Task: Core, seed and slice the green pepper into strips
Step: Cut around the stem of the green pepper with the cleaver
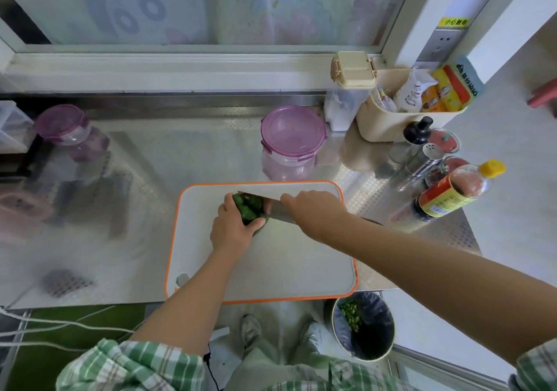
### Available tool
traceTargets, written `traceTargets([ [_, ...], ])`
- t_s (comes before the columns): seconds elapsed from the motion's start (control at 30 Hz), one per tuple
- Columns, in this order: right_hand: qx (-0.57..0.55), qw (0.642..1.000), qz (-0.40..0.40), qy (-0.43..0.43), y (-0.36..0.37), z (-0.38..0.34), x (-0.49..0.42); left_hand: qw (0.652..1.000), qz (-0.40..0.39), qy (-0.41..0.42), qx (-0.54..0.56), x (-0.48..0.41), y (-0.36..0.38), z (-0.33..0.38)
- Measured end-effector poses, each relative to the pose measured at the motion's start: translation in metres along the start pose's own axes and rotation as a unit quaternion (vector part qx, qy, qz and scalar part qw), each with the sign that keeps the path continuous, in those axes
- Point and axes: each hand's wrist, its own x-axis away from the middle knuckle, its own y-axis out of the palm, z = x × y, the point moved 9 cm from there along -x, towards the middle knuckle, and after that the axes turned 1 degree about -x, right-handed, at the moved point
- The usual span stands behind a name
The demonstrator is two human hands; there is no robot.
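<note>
Holding the green pepper (250, 207) down on the cutting board (286, 265), the left grip (232, 228) wraps it from the near side, fingers curled over the top. The pepper lies directly under this grip, on the far half of the board. The right grip (313, 209), just to the right of the left grip, is clenched round the handle of a knife (280, 213). The blade runs from this grip leftward across the far side of the pepper, very close to the left fingertips. Whether the edge has entered the flesh cannot be told.

Handling, as judged:
- The pepper is probably light and hollow, with crisp walls that give under hard pressure.
- The waxy skin is likely slippery, and the rounded body may roll under the blade.
- Take hold on the broad flank nearest the left grip, well back from the cut line, with fingertips tucked.
- Press only enough to stop rolling, since a hard squeeze may crack the wall.

The bin (363, 324) sits below the desk (144, 164), nearer than the right grip, and contains green scraps.
</note>
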Motion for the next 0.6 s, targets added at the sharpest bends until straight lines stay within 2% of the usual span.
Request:
traceTargets([
  [0.13, -0.010, 0.999, 0.035, 0.003, 0.008, -0.007, 0.021, 0.999, 0.034, -0.020, -0.015, 0.009, 0.001, 0.003],
  [0.27, 0.008, 0.999, 0.033, 0.020, 0.021, -0.012, 0.028, 0.997, 0.068, -0.034, -0.026, 0.020, -0.001, 0.007],
  [0.4, -0.006, 1.000, 0.024, -0.009, 0.025, -0.017, 0.033, 0.996, 0.085, -0.023, -0.029, 0.028, -0.001, 0.006],
  [0.53, -0.025, 0.999, -0.032, -0.028, 0.009, 0.011, 0.010, 0.996, 0.020, 0.062, -0.056, 0.015, 0.003, 0.006],
  [0.6, 0.003, 0.998, -0.049, -0.041, 0.001, 0.013, 0.002, 0.996, 0.008, 0.065, -0.058, 0.011, 0.002, 0.006],
])
